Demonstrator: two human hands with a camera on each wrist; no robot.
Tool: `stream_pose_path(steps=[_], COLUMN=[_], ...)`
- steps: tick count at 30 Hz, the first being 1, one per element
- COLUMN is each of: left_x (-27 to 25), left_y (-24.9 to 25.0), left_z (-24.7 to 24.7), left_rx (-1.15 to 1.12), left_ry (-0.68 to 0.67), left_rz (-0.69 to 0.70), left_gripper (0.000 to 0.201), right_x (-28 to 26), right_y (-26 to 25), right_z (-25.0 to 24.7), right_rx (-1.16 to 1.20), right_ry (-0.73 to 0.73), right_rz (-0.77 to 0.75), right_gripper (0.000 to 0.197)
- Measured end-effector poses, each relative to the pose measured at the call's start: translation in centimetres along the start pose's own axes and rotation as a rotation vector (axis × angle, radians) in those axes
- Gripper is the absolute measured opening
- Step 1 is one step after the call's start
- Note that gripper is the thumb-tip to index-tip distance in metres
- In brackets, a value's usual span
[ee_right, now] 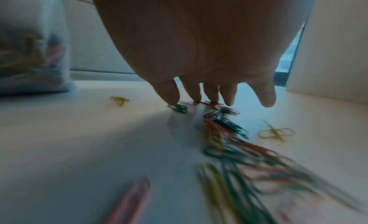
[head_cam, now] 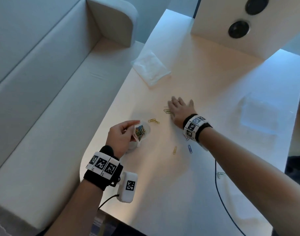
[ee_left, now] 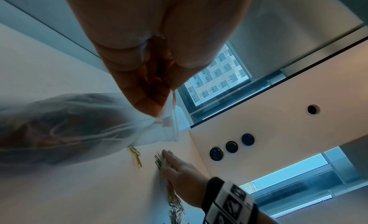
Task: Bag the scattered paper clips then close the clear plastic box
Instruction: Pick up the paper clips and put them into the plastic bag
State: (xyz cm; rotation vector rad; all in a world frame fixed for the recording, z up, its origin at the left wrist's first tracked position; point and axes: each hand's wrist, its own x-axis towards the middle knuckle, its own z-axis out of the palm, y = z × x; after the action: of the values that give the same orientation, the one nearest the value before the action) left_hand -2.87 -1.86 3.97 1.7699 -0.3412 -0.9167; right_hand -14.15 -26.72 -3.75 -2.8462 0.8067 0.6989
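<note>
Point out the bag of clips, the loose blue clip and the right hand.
bag of clips [head_cam: 142,130], head view, on the coloured clips seen through its open mouth.
blue clip [head_cam: 189,148], head view, mid-length.
right hand [head_cam: 180,109], head view, back of the hand.

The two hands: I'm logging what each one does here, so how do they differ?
The left hand pinches the rim of the clear bag of clips; the right hand holds nothing. Left fingers are curled; right fingers lie straight over loose paper clips on the table. Both wear marker wristbands.

Office lounge: white desk [head_cam: 205,82], padded bench [head_cam: 43,82], high-rise window [ee_left: 215,79].
</note>
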Motion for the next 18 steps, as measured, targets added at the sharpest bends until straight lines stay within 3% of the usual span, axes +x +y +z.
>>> stream_pose_path(steps=[4, 7, 11, 13, 15, 18], left_x=[-0.4, -1.0, -1.5, -1.7, -1.8, -1.7], left_y=[-0.4, -0.8, -1.6, -1.8, -1.9, -1.9], left_z=[0.7, 2.0, 3.5, 4.1, 4.4, 5.0], left_rx=[-0.026, -0.03, 0.011, 0.031, 0.047, 0.051], left_ry=[-0.01, -0.028, -0.07, -0.082, -0.085, -0.085], left_rz=[-0.024, -0.047, -0.069, -0.07, -0.068, -0.089], left_gripper=[0.032, 0.029, 0.029, 0.029, 0.029, 0.027], right_x=[-3.7, -5.0, -6.2, -6.6, -7.1, -8.4], right_y=[2.4, 3.8, 4.8, 5.0, 5.2, 5.4], right_z=[1.8, 3.6, 3.5, 3.0, 3.0, 3.3], right_rx=[-0.026, 0.048, 0.352, 0.544, 0.781, 1.468], right_ry=[-0.001, 0.175, 0.356, 0.416, 0.439, 0.308], right_rz=[-0.002, -0.093, -0.022, 0.109, 0.337, 0.617], right_gripper=[0.061, 0.047, 0.02, 0.015, 0.017, 0.026])
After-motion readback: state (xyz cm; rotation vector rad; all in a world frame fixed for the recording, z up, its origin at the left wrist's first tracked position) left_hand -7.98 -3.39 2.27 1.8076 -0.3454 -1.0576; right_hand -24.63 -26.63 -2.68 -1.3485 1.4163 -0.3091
